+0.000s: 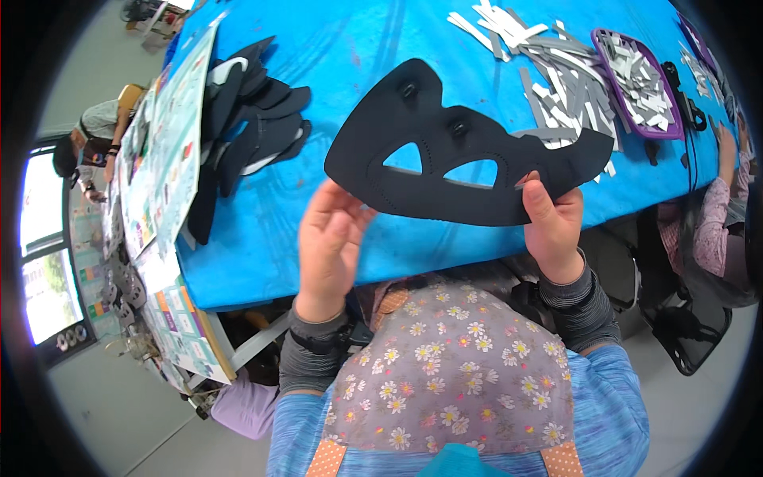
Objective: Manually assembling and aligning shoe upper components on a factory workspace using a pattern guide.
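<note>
I hold a black fabric piece (445,159) shaped like a mask, with two triangular cut-outs and two small black snaps, up over the blue table (350,48). My right hand (552,222) pinches its lower right edge with the thumb on top. My left hand (330,238) has its fingers behind the lower left edge, and the palm faces me.
A stack of the same black pieces (250,119) lies at the left, beside printed paper sheets (163,159). Grey and white strips (548,63) are scattered at the upper right next to a purple tray (640,79) of strips. Another person's sleeve (715,215) is at the right edge.
</note>
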Available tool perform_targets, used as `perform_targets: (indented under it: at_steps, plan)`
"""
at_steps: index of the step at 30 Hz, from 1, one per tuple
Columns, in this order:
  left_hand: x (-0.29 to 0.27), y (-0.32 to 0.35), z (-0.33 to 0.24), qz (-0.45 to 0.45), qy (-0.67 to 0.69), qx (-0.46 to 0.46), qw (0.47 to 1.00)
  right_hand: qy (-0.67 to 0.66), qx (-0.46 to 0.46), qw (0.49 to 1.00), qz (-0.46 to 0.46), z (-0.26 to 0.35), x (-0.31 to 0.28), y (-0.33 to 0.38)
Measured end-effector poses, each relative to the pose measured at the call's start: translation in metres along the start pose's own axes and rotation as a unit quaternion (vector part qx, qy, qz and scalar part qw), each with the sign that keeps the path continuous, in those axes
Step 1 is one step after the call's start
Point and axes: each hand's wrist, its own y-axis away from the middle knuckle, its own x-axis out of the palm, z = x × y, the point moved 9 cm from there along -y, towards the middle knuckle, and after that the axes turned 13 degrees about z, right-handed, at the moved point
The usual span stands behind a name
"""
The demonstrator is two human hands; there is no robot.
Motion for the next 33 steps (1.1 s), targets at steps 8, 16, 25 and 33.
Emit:
perform_targets:
  at_steps: [8,16,25,33]
  plan:
    - [0.014,-0.002,-0.003,-0.052,0.126,-0.025,0.990,0.058,0.065,0.992,0.087,-0.020,0.044,-0.012]
    - [0.001,0.009,-0.021,-0.133,-0.091,-0.002,0.987,0.138,0.156,0.959,0.192,-0.060,0.085,-0.020]
    - [0.083,0.019,-0.047,0.249,-0.583,0.093,0.768,-0.174,0.316,0.922,0.142,-0.059,0.065,-0.021]
    - [-0.085,-0.019,-0.084,-0.010,-0.791,0.000,0.611,-0.024,0.291,0.950,0.110,-0.049,0.024,-0.022]
